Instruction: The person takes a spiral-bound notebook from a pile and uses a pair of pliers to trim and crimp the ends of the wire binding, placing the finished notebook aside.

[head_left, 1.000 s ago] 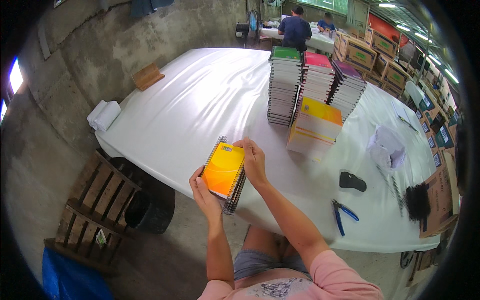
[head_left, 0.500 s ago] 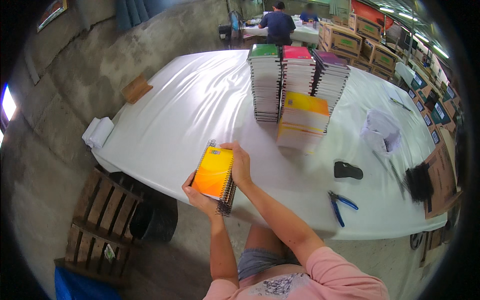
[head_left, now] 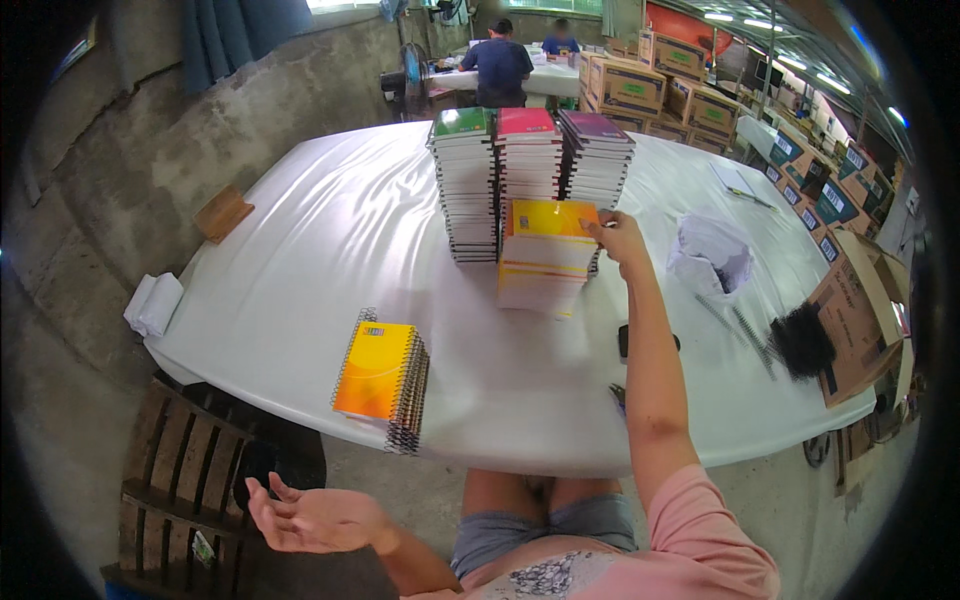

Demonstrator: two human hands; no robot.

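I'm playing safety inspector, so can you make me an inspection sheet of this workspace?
Surface: white-covered table, cover wrinkled.
Job's things: yellow-orange spiral notebooks near the front edge; yellow-topped paper stack before green, pink and purple notebook stacks.
Clutter: white plastic bag, loose black coils, black object partly behind the right forearm.
Hands: left hand open, holding nothing; right hand at the paper stack's top right corner.
Cables: nothing seen.
Surroundings: concrete wall, cardboard boxes, two people at another table.

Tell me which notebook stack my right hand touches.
The yellow-topped stack in front of the pink-topped stack; your right hand touches its corner. The coiled yellow pile farther left lies untouched.
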